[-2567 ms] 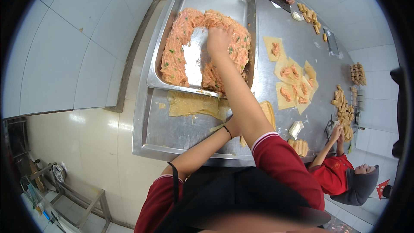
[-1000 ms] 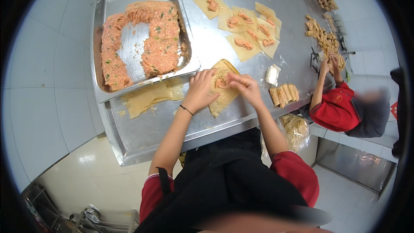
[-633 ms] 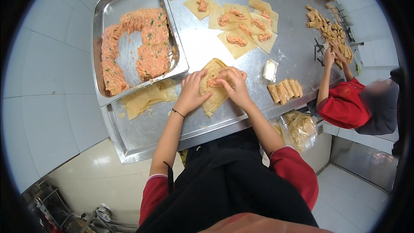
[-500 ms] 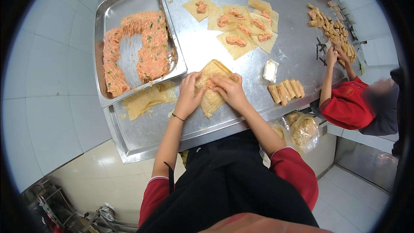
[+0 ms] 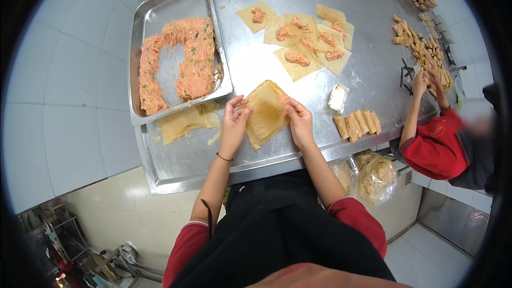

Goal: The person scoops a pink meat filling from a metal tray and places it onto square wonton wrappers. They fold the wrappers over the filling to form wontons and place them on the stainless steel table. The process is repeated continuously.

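A thin yellowish wrapper sheet (image 5: 265, 120) is in front of me at the near side of the table, its middle darker and no filling showing on top. My left hand (image 5: 234, 121) pinches its left edge between thumb and fingers. At the opposite edge my right hand (image 5: 300, 122) is closed on it the same way. Beyond them, several square wrappers (image 5: 290, 72) lie overlapping, each bearing a lump of orange filling (image 5: 297, 59). A deep steel tray (image 5: 228, 86) at the left holds a mass of orange shredded filling (image 5: 197, 77) flecked with green.
Loose wrapper sheets (image 5: 184, 124) lie below the tray. Finished rolls (image 5: 357, 126) and a small white packet (image 5: 338, 98) are to the right. A co-worker in a red sleeve (image 5: 434, 146) handles a pile of rolls (image 5: 426, 50). A plastic bag (image 5: 377, 176) hangs near the table's edge.
My right hand has moved off the filling in the middle of the wrapper to its right edge. The orange filling there no longer shows. The whole view has shifted slightly.
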Tool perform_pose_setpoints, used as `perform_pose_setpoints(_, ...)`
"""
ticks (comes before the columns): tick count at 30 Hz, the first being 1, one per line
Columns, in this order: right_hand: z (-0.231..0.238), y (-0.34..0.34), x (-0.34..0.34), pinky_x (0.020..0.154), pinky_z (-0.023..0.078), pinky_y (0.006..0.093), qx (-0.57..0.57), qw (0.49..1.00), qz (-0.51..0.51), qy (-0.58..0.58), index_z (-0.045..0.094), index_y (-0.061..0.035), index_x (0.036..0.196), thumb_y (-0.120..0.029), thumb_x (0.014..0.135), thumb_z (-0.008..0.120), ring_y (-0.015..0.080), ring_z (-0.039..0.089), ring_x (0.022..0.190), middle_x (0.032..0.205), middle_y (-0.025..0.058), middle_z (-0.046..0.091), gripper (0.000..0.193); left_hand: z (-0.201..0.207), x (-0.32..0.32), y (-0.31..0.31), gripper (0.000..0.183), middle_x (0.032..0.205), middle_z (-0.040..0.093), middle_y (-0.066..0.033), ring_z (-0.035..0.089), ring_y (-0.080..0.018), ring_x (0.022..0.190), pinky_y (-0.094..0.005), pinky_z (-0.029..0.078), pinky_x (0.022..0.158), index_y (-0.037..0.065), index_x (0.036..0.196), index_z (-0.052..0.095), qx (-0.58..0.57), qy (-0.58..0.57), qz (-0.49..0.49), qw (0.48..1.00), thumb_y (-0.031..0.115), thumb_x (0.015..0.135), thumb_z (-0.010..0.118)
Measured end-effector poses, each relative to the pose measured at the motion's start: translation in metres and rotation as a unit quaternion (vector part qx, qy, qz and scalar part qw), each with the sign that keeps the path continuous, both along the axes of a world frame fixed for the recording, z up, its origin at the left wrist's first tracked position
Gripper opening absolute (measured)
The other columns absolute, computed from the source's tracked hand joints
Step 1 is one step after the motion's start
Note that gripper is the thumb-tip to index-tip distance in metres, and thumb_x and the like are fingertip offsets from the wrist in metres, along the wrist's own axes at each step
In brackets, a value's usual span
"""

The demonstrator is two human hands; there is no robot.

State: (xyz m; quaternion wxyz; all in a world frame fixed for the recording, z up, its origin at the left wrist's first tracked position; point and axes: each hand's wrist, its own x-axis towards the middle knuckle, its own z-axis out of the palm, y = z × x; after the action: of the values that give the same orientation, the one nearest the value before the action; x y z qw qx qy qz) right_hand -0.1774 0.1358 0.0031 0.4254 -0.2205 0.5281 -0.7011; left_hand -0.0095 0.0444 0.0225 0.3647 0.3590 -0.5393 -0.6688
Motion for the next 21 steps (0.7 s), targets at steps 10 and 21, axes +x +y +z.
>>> perform_pose_setpoints(10,0.051,0.007,-0.140,0.090,0.048,0.0246,-0.006,0.934,-0.303,0.192,0.063,0.0009,0.119,-0.014,0.090,0.065,0.0159,0.058,0.111,0.115,0.0140,0.066,0.032,0.007,-0.007,0.015,0.039,0.123,0.050,-0.0160,0.046,-0.0345,0.117,-0.0415,0.038,0.100,0.003,0.117,0.058,-0.376,-0.280,-0.171,0.866,0.010,0.079,0.067)
perform_pose_setpoints(21,0.061,-0.070,-0.191,0.100,0.028,0.0371,0.195,0.670,-0.332,0.634,0.070,-0.0111,0.098,-0.021,0.088,0.063,0.0204,0.059,0.095,0.100,0.0016,0.065,0.016,-0.004,-0.004,0.002,0.027,0.121,0.052,-0.0131,0.047,-0.0328,0.116,-0.0429,0.038,0.099,0.008,0.110,0.061,-0.456,-0.242,-0.187,0.836,0.012,0.083,0.060)
